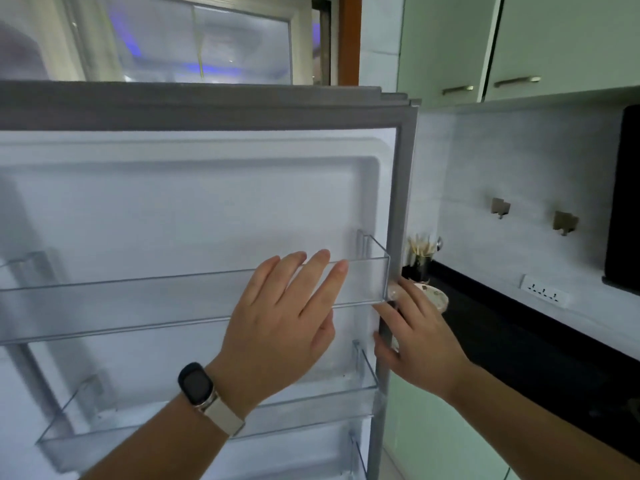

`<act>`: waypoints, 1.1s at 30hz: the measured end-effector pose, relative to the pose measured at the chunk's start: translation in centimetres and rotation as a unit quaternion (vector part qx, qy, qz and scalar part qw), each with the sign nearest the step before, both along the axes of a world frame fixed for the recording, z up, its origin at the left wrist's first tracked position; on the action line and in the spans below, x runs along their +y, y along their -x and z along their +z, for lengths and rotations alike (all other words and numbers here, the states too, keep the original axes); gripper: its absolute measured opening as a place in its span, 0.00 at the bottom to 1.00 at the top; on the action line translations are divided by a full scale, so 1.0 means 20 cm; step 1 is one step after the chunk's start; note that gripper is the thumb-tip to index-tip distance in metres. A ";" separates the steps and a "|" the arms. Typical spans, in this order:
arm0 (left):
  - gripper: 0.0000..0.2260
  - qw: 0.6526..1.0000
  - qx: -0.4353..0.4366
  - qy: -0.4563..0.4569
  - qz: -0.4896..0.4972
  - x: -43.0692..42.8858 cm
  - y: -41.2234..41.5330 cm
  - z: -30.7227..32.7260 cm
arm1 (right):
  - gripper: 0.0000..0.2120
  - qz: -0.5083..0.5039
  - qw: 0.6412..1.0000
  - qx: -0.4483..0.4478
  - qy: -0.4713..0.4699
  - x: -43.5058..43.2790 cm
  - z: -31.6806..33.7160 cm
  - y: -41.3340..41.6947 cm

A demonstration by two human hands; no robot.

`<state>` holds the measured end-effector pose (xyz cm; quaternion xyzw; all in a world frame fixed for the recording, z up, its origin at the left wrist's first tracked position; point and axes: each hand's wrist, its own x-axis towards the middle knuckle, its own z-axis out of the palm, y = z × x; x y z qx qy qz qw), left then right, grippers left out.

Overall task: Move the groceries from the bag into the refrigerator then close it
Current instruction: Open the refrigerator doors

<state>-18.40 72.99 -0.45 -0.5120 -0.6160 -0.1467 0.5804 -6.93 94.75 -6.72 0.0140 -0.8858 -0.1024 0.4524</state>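
Observation:
The inner side of the refrigerator door (194,202) fills the view, white with a grey seal round its edge. Clear door shelves (138,299) cross it and hold nothing that I can see. My left hand (284,327), a dark watch on its wrist, lies flat with straight fingers against the upper clear shelf. My right hand (415,337) grips the door's right edge (398,202), its fingers wrapped round the grey seal. No bag or groceries are in view.
To the right runs a black countertop (519,341) with a holder of sticks (420,251) and a small dish behind the door edge. A wall socket (543,294), two hooks and pale green cabinets (450,46) sit beyond. A window is above the door.

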 end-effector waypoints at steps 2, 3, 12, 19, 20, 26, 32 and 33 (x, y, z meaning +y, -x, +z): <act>0.22 1.000 -0.003 0.005 0.020 0.04 0.02 0.01 | 0.20 0.023 1.000 -0.006 0.009 0.07 0.00 0.06; 0.22 0.999 -0.005 0.009 0.031 0.05 0.03 0.01 | 0.20 0.036 0.999 -0.013 0.013 0.11 -0.01 0.10; 0.22 0.992 -0.043 0.019 0.113 0.19 0.08 0.03 | 0.24 0.137 0.991 -0.007 0.003 0.35 -0.04 0.33; 0.22 0.984 -0.072 0.039 0.155 0.24 0.09 0.04 | 0.26 0.125 0.989 -0.076 0.022 0.41 -0.08 0.37; 0.22 0.983 -0.077 0.044 0.161 0.24 0.09 0.04 | 0.26 0.123 0.989 -0.083 0.024 0.41 -0.07 0.37; 0.27 0.977 -0.106 0.062 0.174 0.19 0.03 0.03 | 0.21 0.134 0.987 -0.074 0.039 0.34 0.02 0.30; 0.26 0.967 -0.148 0.061 0.199 -0.04 -0.08 -0.09 | 0.24 0.200 0.971 -0.124 0.048 0.18 0.09 0.24; 0.25 0.962 -0.161 0.071 0.207 -0.09 -0.10 -0.10 | 0.25 0.212 0.967 -0.137 0.039 0.15 0.09 0.24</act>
